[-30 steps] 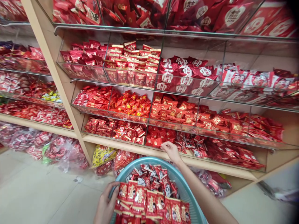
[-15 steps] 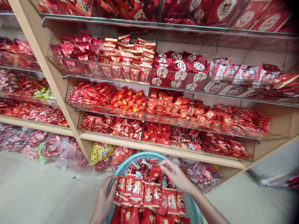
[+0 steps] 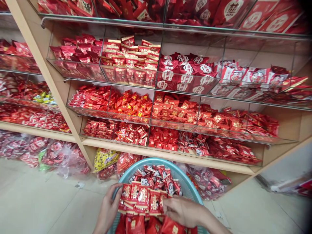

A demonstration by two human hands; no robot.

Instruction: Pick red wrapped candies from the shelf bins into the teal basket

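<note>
filling the lower middle of our view, a round teal basket (image 3: 192,187) holds wrapped packets in three groups. at its far side we see small dark-red wraps (image 3: 168,183) with black-and-white prints; across the middle, gold-lettered packets (image 3: 142,196) in overlapping rows; at the near side, red packets with small gold emblems (image 3: 134,224). our left hand (image 3: 108,204) is closed on the basket's left rim, clasped between thumb and fingers. our right hand (image 3: 184,211) lies palm down over the right part of the contents, half closed, its fingers curled among the packets; the fingertips are hidden, so we cannot tell whether it has hold of one. just beyond the basket we note the pale wooden shelf edge (image 3: 170,157), with a yellow bag (image 3: 106,160) and clear bags (image 3: 207,182) beneath it. above, clear-fronted compartments bear red sweets (image 3: 163,139) and, higher, white-labelled packets (image 3: 186,73). pale floor tiles (image 3: 68,204) extend to the left.
</note>
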